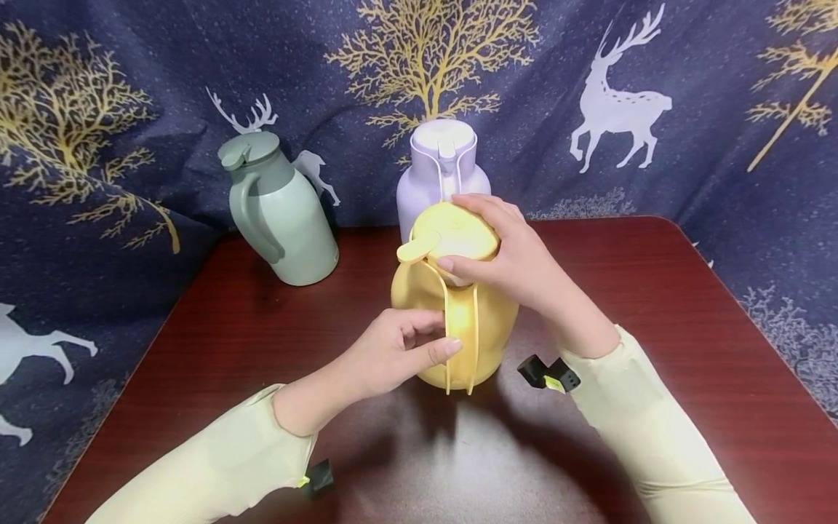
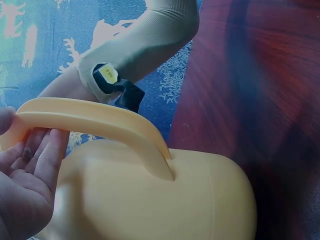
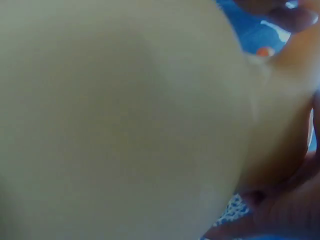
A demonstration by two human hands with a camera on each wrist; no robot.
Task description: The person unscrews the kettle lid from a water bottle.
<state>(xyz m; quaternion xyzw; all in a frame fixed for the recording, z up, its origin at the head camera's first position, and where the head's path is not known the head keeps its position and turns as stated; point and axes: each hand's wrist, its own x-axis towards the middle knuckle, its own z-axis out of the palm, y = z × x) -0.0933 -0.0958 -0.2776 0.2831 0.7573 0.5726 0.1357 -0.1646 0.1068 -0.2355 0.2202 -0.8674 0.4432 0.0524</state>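
Note:
A yellow pitcher (image 1: 495, 327) stands on the table in the head view, its handle toward the camera. My left hand (image 1: 393, 353) grips that handle, thumb on its near side; in the left wrist view the fingers of the left hand (image 2: 30, 185) curl about the handle (image 2: 95, 120). My right hand (image 1: 513, 255) holds the yellow lid (image 1: 461, 229) at the pitcher's top, thumb in front and fingers over the far side. The pitcher's body (image 3: 125, 120) fills most of the right wrist view, with part of the right hand (image 3: 285, 215) at the right edge.
Behind the yellow pitcher is a lilac pitcher (image 1: 419, 189), partly hidden. A green pitcher (image 1: 297, 233) stands at the back left of the dark red table (image 1: 622, 276). A blue cloth (image 1: 366, 44) with deer and trees hangs behind.

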